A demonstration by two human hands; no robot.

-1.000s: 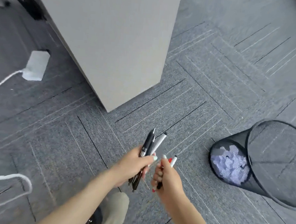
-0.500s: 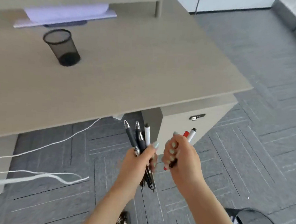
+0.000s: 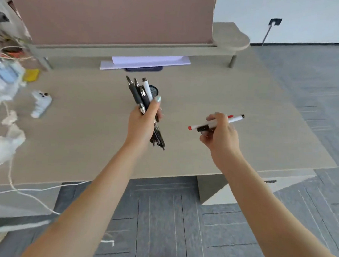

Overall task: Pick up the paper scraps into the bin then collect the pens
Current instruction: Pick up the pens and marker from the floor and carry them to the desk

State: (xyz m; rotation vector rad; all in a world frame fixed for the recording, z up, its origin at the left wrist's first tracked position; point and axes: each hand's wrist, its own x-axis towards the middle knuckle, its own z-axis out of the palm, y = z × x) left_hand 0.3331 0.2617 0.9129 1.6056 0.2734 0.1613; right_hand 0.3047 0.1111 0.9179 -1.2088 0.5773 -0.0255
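Observation:
My left hand [image 3: 145, 121] is closed around a bunch of pens [image 3: 140, 92], black ones and a white one, tips pointing up over the middle of the desk. Just behind that bunch, a black mesh pen cup [image 3: 154, 90] stands on the desk, mostly hidden by the pens. My right hand [image 3: 218, 135] is to the right, gripping white markers [image 3: 234, 119] held nearly level, with a red cap end poking out to the left. The waste bin with paper scraps is out of view.
The beige desk [image 3: 242, 148] has a raised shelf and a brown partition [image 3: 116, 15] at the back, with white paper sheets [image 3: 147, 62] under the shelf. At the left lie a white power strip [image 3: 41, 103], cables and crumpled white plastic [image 3: 4, 146]. Grey carpet [image 3: 178, 228] is below.
The view has risen from the floor and bin to the desktop. Both hands have moved up and forward over the desk, and my right hand has swung away to the right.

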